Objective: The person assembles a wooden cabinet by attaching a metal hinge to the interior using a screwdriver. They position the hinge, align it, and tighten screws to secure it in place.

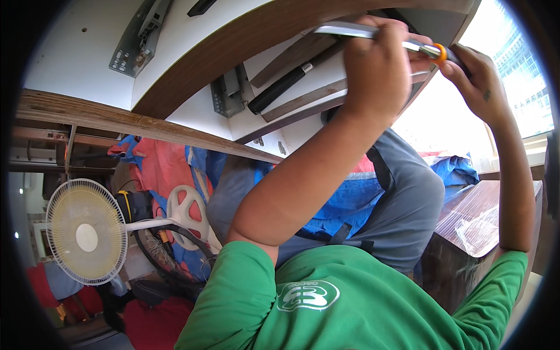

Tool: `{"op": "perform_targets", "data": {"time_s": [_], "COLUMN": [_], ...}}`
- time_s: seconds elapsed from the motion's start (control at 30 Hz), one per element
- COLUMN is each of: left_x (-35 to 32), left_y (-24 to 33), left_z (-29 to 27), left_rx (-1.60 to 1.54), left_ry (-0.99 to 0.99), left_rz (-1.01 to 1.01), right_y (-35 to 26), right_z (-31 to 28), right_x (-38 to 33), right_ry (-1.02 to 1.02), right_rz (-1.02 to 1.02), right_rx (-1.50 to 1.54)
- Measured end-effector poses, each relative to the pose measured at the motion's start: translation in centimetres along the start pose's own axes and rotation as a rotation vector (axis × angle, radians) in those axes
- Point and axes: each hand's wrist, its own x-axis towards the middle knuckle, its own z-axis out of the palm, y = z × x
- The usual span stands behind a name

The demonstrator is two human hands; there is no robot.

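My right hand [481, 81] is closed around the dark handle of a hand tool [441, 53] with an orange ring and a shiny metal shaft; its exact kind is unclear. My left hand [382, 64] grips a shiny metal length [345, 29] in line with that shaft, blurred at its tip. Whether both are one piece is hidden by my fingers. Below, inside a white-lined wooden compartment, lies a black handle with a silver collar [281, 88] beside wooden strips [306, 100]. A grey metal bracket [228, 92] is fixed at the compartment's corner.
A curved brown panel edge [198, 70] divides the cabinet, with another metal bracket [139, 41] on its left. A white fan [86, 236] lies at lower left near blue and red sheeting [163, 166]. At right stands a plastic-wrapped brown box [472, 216] by a bright window.
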Motion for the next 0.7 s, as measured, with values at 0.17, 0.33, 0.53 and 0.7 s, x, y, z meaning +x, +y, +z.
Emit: {"op": "perform_targets", "data": {"time_s": [0.17,0.33,0.53,0.7], "left_x": [0.0,-0.1,-0.7,-0.4], "left_y": [0.0,0.2,0.4,0.7], "left_z": [0.2,0.1,-0.1,0.2], "left_rx": [0.024,0.026,0.064,0.018], "left_ry": [0.13,0.031,0.052,0.021], "left_rz": [-0.035,-0.013,-0.032,-0.049], "right_y": [-0.7,-1.3,-1.2,-1.7], "right_z": [-0.4,-0.3,0.2,0.1], "right_x": [0.1,0.1,-0.1,0.3], "right_ry": [-0.049,0.003,-0.056,-0.004], "right_rz": [-0.055,0.171,0.046,0.171], "right_rx": [-0.085,-0.043,-0.039,-0.064]}}
